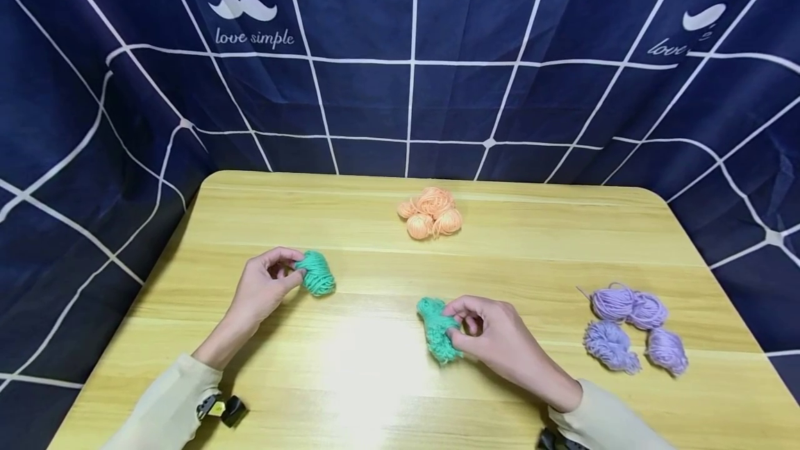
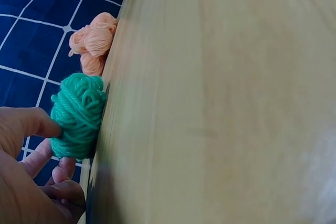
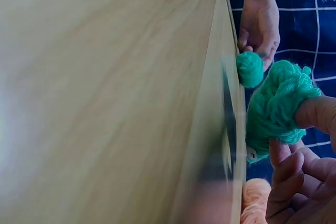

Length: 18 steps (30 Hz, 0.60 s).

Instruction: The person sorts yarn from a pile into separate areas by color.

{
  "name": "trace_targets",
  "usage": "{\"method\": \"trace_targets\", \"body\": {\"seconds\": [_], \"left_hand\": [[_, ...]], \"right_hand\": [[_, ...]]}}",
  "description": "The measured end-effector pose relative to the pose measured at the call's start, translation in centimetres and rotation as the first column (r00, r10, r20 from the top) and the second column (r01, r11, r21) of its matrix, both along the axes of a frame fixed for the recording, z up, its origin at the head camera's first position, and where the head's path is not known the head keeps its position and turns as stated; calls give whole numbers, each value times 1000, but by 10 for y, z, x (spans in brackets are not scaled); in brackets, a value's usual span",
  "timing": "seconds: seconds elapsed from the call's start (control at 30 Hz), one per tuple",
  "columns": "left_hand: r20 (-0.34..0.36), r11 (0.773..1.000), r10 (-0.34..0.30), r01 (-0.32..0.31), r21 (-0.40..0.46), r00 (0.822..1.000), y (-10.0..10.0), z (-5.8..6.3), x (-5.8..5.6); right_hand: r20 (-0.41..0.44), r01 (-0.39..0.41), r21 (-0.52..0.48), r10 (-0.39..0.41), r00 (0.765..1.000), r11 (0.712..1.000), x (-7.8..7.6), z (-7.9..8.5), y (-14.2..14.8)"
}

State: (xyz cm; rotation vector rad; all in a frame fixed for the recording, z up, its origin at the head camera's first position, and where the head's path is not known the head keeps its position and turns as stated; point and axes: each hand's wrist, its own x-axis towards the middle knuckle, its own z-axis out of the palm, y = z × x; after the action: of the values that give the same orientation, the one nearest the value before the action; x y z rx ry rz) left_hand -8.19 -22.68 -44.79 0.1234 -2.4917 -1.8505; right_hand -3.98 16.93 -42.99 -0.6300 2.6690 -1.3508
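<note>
On the left of the table my left hand (image 1: 264,287) pinches a small green yarn ball (image 1: 317,273) between thumb and fingers. The left wrist view shows the thumb on one side of this green yarn ball (image 2: 79,116). Nearer the middle, my right hand (image 1: 496,333) pinches a looser green yarn bundle (image 1: 439,332) by its right side. In the right wrist view that bundle (image 3: 281,106) looks fuzzy, and a small pale tag (image 3: 252,153) shows at its lower end. Whether either one touches the table is hard to tell.
Several peach yarn balls (image 1: 431,212) sit clustered at the back middle of the wooden table (image 1: 300,207). At the right lie several purple yarn balls (image 1: 631,325) close together. A dark blue cloth (image 1: 362,103) with white lines hangs behind and at the sides.
</note>
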Motion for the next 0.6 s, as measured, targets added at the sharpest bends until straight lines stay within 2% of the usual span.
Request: {"method": "trace_targets", "body": {"seconds": [0.37,0.6], "left_hand": [[-22,999,-7,6,-41,1000,-1,1,1],[-24,1000,0,-1,-30,1000,-2,-1,2]], "right_hand": [[-6,-38,6,38,999,999,-8,-1,-24],[-11,-26,20,26,1000,999,-16,10,-39]]}}
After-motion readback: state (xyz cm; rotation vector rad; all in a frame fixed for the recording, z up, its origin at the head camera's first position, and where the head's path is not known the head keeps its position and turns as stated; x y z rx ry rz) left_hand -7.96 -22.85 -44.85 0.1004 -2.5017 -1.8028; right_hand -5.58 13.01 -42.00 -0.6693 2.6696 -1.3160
